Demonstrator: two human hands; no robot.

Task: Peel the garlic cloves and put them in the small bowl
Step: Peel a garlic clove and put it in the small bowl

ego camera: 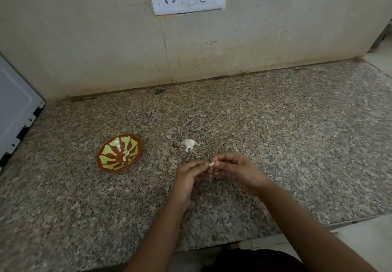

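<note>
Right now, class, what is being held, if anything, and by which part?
A small garlic clove, pinched between the fingertips of the left hand and the right hand; which end each grips is unclear.

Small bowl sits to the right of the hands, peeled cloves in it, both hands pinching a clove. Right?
Wrong side. In the head view the small bowl sits to the left of the hands, not the right. The rest holds: peeled cloves lie in it, and the left hand and right hand pinch a clove between them.

bare forearms (307, 225), dark garment (254, 260) below
</note>
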